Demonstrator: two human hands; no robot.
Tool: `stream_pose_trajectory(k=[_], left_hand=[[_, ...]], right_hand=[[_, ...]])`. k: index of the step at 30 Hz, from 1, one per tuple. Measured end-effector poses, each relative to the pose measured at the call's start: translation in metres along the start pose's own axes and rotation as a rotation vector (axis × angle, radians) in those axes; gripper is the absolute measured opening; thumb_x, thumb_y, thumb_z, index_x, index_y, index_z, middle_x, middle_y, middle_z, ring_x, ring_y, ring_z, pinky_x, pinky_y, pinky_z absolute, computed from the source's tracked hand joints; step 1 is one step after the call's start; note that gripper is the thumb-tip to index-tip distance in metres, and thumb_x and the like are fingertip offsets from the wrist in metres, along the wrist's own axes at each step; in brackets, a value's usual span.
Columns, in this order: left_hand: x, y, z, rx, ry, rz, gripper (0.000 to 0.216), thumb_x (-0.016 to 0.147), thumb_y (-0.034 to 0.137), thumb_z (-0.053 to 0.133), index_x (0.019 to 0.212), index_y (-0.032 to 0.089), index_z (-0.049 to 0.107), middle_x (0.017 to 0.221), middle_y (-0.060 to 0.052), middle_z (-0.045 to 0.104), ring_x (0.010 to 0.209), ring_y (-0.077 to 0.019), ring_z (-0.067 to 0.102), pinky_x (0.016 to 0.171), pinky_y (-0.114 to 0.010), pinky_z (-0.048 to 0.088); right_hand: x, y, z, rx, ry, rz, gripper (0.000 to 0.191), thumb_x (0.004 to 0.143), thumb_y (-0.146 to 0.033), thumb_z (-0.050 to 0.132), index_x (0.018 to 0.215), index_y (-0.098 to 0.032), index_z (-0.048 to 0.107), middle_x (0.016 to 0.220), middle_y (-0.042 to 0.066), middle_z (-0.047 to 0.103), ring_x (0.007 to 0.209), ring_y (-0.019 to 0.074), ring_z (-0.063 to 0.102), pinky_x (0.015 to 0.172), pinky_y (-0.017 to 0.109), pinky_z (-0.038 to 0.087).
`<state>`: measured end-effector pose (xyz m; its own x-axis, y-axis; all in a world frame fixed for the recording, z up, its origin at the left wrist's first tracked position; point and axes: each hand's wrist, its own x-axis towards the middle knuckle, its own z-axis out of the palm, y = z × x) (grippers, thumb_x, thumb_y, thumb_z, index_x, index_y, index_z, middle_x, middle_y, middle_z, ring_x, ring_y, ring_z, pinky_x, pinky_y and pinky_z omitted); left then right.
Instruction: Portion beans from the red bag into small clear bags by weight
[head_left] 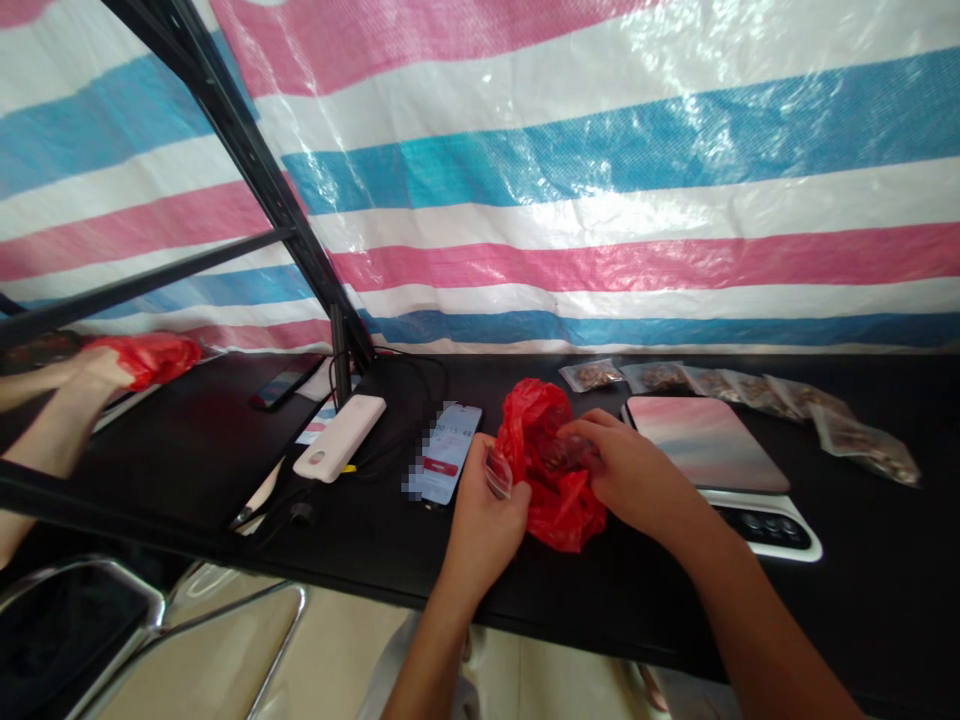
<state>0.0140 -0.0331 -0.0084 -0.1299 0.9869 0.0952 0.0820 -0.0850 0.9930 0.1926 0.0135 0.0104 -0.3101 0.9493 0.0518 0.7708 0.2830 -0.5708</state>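
Observation:
A crumpled red plastic bag (536,425) stands between my hands on the black table, its mouth facing me. My left hand (484,515) is closed at the bag's left side, with a small clear plastic bag (498,474) in its fingers. My right hand (630,468) comes in from the right, its curled fingers at the red bag's mouth. Dark brownish contents (566,455) show by those fingertips; what exactly they grip is hidden. Close to the right hand is a scale (765,530) with a shiny, pinkish reflecting plate (705,440).
Several clear packets of brown pieces (660,377) lie along the back right. Left of my hands are a lit phone (450,455), a white power bank (341,437) and cables. A black metal frame (277,190) crosses the left. Beyond it, another person's hand holds a red bag (157,360).

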Motion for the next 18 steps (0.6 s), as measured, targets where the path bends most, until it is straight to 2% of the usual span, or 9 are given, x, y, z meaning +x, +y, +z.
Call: stream_pose_trajectory(k=[8,18], left_hand=[[0.0005,-0.0052,0.0024,-0.100,0.001,-0.066,0.024,0.069,0.008,0.052,0.085,0.023,0.047,0.077,0.005,0.049,0.071,-0.0123,0.047,0.068,-0.023,0.041],[0.0030,-0.0070,0.0035,-0.136,0.106,-0.119,0.022,0.068,0.011,0.054,0.085,0.023,0.046,0.074,0.007,0.045,0.067,-0.0108,0.043,0.064,-0.021,0.039]], right_hand=[[-0.0011,-0.0043,0.0013,0.185,-0.060,-0.076,0.059,0.068,0.010,0.046,0.111,-0.020,0.072,0.113,0.005,0.065,0.100,0.0176,0.066,0.091,0.028,0.048],[-0.0015,-0.0051,0.0020,0.128,-0.028,-0.082,0.051,0.074,0.008,0.048,0.105,-0.022,0.074,0.113,0.005,0.066,0.098,0.0177,0.067,0.092,0.029,0.048]])
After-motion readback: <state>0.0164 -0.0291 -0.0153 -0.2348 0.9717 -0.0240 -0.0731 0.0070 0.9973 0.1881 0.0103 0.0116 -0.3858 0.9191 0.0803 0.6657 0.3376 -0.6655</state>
